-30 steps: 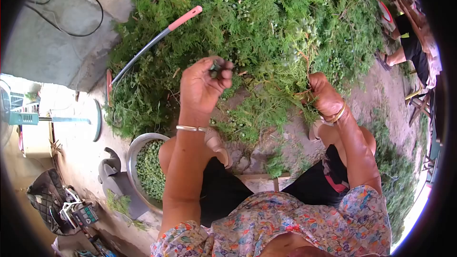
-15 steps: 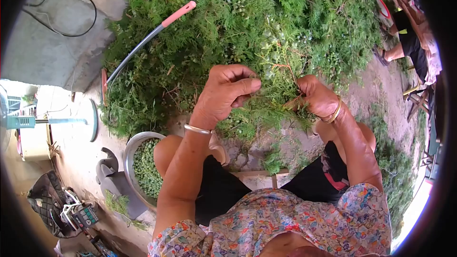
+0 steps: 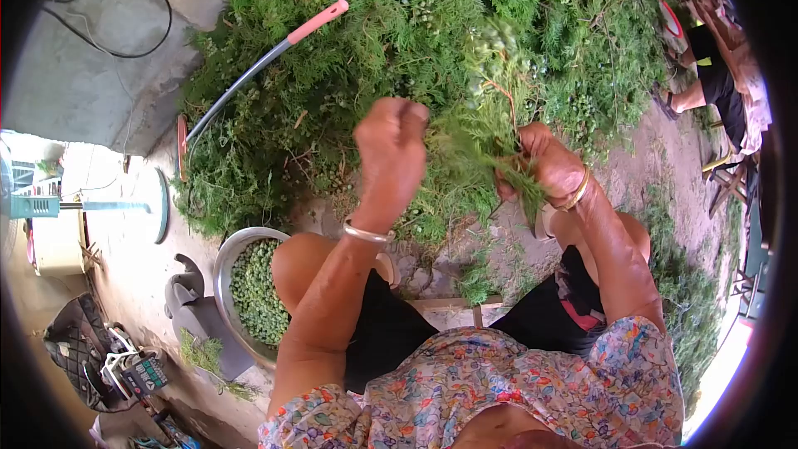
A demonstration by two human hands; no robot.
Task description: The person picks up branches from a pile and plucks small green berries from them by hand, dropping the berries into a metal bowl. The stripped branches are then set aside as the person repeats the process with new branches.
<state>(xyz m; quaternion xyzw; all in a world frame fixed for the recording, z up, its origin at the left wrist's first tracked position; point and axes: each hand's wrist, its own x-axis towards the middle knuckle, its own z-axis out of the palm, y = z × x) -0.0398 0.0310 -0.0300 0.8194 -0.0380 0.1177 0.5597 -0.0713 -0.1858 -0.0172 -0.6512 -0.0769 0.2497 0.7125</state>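
In the head view my right hand (image 3: pixel 553 165) is closed around the stem of a leafy green branch (image 3: pixel 501 104), whose sprays and pale berries stick up and to the left. My left hand (image 3: pixel 391 129), with a silver bangle at its wrist, hangs left of that branch with its fingers curled inward; what they hold, if anything, is hidden. Beyond both hands lies a large pile of green branches (image 3: pixel 349 66) with berries. A metal basin (image 3: pixel 223 283) full of green berries (image 3: pixel 259 295) stands beside my left knee.
A curved grey pole with a pink handle (image 3: pixel 317 21) lies on the pile's left side. Farther left are a fan (image 3: pixel 154 206), a grey object (image 3: pixel 195 303) and a black bag (image 3: pixel 79 349). At the far right another person's leg (image 3: pixel 690 98) shows near a folding stool (image 3: pixel 727 179).
My left hand has moved a little left and up, its fingers now more curled. The branch in my right hand has shifted and its sprays are blurred by motion.
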